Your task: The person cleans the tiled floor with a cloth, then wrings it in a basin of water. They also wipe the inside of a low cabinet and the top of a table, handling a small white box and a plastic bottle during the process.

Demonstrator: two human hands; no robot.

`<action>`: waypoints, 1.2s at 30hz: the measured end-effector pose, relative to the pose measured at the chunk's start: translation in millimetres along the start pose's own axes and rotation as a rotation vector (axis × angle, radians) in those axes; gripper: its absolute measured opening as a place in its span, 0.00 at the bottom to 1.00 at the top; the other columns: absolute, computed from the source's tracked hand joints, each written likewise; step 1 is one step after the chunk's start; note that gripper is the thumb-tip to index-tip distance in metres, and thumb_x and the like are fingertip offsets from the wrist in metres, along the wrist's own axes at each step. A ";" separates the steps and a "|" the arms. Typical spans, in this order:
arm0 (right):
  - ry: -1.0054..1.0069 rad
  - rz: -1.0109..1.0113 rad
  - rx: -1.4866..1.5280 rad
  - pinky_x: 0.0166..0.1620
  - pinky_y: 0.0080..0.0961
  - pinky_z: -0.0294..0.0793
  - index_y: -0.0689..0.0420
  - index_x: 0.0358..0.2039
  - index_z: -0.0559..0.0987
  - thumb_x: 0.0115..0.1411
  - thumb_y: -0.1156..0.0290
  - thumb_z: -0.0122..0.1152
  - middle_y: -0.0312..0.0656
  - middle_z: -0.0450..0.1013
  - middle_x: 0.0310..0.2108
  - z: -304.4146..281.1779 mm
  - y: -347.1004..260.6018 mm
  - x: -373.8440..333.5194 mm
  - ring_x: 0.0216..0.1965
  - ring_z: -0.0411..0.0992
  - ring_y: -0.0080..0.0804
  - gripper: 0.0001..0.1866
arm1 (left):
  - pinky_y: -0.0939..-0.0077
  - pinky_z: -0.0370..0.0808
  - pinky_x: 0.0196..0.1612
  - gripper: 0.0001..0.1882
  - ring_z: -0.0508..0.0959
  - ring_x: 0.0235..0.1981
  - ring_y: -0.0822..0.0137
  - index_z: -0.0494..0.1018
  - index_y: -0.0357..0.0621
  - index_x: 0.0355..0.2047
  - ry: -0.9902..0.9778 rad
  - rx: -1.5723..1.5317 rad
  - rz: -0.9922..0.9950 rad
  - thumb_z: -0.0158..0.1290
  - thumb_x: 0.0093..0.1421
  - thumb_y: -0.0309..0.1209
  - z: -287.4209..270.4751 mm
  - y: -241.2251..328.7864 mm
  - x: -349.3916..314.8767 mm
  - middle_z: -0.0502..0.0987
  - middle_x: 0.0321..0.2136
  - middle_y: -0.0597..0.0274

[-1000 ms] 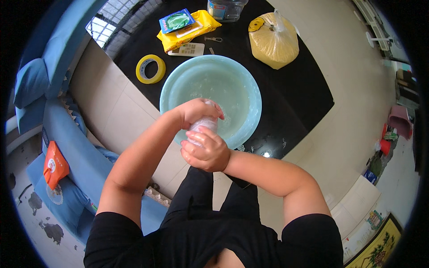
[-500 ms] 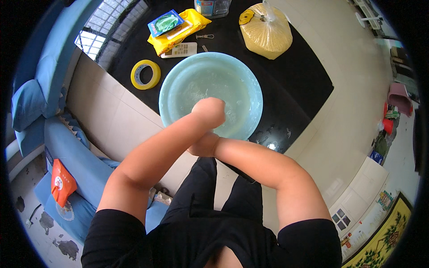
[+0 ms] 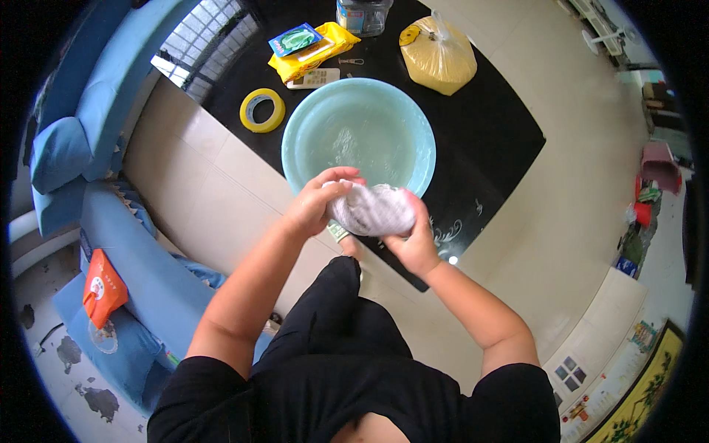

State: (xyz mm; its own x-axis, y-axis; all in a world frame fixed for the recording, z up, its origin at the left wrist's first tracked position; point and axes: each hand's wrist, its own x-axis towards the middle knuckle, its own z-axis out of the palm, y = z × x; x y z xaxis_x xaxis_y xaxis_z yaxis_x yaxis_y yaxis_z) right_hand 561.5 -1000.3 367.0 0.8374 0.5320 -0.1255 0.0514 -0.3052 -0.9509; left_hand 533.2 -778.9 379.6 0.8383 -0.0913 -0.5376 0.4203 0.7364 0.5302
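Observation:
Between my two hands is a bunched, pale white cloth (image 3: 371,210), held over the near rim of a light blue basin (image 3: 299,122). My left hand (image 3: 313,204) grips the cloth's left end, thumb on top. At the right end my right hand (image 3: 415,244) has its fingers and thumb around the cloth. Water with some suds shows in the basin, which stands on a black glossy table (image 3: 487,140) close to its near edge.
Left of the basin lies a roll of yellow tape (image 3: 278,124). Behind are a yellow packet (image 3: 336,46) with a blue packet (image 3: 295,39) on it, a white remote (image 3: 314,78), a clear jar (image 3: 363,18) and a bag of yellow grain (image 3: 442,59). A blue sofa (image 3: 140,244) stands at left.
My forearms, crossed over the basin before, have come apart. Both hands have turned and now hold the cloth stretched between them at the near rim, where it was hidden before.

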 end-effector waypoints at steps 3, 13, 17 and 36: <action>0.192 0.525 0.844 0.55 0.39 0.66 0.55 0.60 0.50 0.57 0.75 0.55 0.45 0.62 0.52 -13.4 -35.4 -24.5 0.52 0.65 0.37 0.34 | 0.60 0.58 0.59 0.37 0.60 0.58 0.54 0.53 0.36 0.60 -0.077 -0.098 0.130 0.52 0.49 0.27 7.7 -27.8 -50.9 0.58 0.57 0.47; 0.125 0.454 1.372 0.59 0.36 0.59 0.57 0.57 0.61 0.55 0.39 0.49 0.42 0.64 0.55 -6.6 -65.5 -161.4 0.56 0.62 0.38 0.39 | 0.75 0.61 0.55 0.38 0.66 0.51 0.67 0.59 0.34 0.55 -0.259 0.514 -0.215 0.62 0.43 0.24 59.8 -91.7 -169.5 0.69 0.47 0.59; 0.087 0.518 1.110 0.55 0.35 0.64 0.61 0.53 0.64 0.55 0.66 0.58 0.45 0.67 0.50 -1.0 -70.6 -188.6 0.50 0.67 0.35 0.27 | 0.74 0.64 0.53 0.36 0.69 0.49 0.66 0.57 0.33 0.56 -0.203 0.409 -0.229 0.58 0.47 0.24 45.0 -99.1 -209.3 0.69 0.47 0.57; -0.760 -0.347 -0.640 0.59 0.31 0.58 0.57 0.56 0.64 0.57 0.56 0.54 0.44 0.64 0.55 314.1 -33.3 -135.1 0.56 0.61 0.37 0.29 | 0.74 0.68 0.48 0.36 0.68 0.46 0.70 0.55 0.38 0.56 0.045 0.386 0.078 0.55 0.45 0.22 -180.6 -20.7 -367.9 0.67 0.43 0.63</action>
State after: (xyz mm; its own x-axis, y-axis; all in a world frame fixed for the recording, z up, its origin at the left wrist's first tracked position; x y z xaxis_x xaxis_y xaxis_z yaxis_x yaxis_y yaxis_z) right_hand 275.8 -813.9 326.7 0.1709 0.9580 -0.2301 0.6866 -0.2833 -0.6696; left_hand 153.3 -639.5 447.9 0.8606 -0.0091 -0.5092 0.4624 0.4332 0.7737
